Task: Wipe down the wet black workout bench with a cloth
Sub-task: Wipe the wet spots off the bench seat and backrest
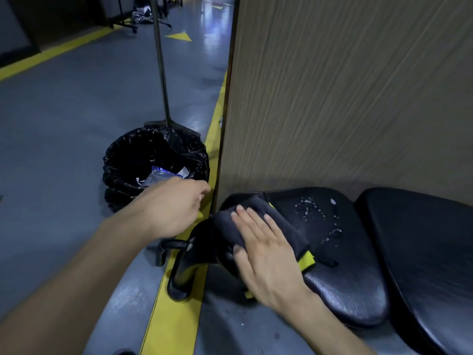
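The black workout bench has a seat pad (340, 252) with water droplets on its upper surface and a second pad (422, 252) to its right. A dark grey cloth (281, 221) with a yellow-green underside lies over the seat pad's left end. My right hand (266, 254) presses flat on the cloth with straight fingers. My left hand (174, 206) hovers to the left of the bench, above the floor, fingers loosely curled and holding nothing.
A wood-grain panel (345, 98) stands right behind the bench. A bin with a black liner (153, 162) and some litter sits on the grey floor to the left, a mop or broom handle (161, 67) behind it. A yellow floor stripe (179, 303) runs under the bench frame (184, 265).
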The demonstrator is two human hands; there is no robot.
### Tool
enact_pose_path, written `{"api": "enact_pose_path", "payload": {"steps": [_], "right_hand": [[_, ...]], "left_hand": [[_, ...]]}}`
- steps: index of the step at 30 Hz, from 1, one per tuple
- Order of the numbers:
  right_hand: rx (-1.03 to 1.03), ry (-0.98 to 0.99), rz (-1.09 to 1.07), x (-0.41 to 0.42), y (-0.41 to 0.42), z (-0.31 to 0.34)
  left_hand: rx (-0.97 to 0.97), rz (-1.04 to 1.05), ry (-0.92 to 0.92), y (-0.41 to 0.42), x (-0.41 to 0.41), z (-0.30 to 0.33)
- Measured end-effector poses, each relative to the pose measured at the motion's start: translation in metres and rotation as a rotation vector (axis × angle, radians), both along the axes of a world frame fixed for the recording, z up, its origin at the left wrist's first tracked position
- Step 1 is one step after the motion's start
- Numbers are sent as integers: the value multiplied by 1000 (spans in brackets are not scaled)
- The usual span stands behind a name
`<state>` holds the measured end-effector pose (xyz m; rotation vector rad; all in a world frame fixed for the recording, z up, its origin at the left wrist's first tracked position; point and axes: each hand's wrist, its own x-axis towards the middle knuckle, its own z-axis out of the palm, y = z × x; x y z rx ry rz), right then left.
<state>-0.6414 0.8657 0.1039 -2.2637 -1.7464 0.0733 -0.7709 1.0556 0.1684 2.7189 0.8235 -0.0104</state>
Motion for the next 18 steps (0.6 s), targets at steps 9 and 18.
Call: {"api": "enact_pose_path", "payload": {"steps": [9,18], "right_hand": [[-42,-105,-93,15,25,-2],[-46,-69,-292,96,-82,-2]], "left_hand": [[65,-58,-5,-26,6,1],[15,-48,-6,-75,7,1]]}}
